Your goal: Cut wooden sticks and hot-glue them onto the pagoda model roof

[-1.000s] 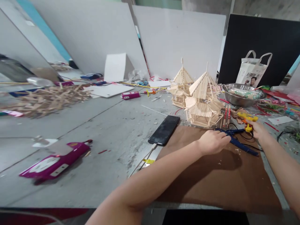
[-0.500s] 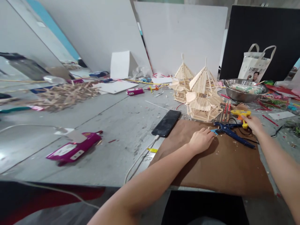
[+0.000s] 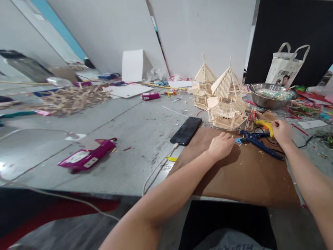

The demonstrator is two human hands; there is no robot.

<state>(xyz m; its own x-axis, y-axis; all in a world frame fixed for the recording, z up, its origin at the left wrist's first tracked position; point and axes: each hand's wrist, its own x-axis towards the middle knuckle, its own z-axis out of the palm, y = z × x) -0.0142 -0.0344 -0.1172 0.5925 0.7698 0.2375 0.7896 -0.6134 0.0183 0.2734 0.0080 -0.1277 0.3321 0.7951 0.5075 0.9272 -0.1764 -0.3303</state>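
My left hand (image 3: 221, 146) is closed over the upper part of a brown board (image 3: 241, 177); what its fingers pinch, if anything, is too small to name. Just right of it lie a light blue piece (image 3: 238, 140) and dark blue cutting pliers (image 3: 260, 144). My right hand (image 3: 282, 132) has its fingers pinched together beside a yellow glue gun (image 3: 265, 124), which rests behind the pliers; whether something thin is between those fingers is unclear. Two stick-built pavilions (image 3: 227, 104) with pointed roofs stand behind the board.
Left of the board lies a black phone (image 3: 186, 131) with a white cable. A purple power strip (image 3: 87, 155) is farther left, near a heap of wooden sticks (image 3: 75, 99). At the back right are a steel bowl (image 3: 270, 104) and a white bag (image 3: 283, 71).
My right hand has come off the yellow glue gun's handle and now pinches beside it. My left hand has drawn slightly away from the light blue piece. The view has tilted a little.
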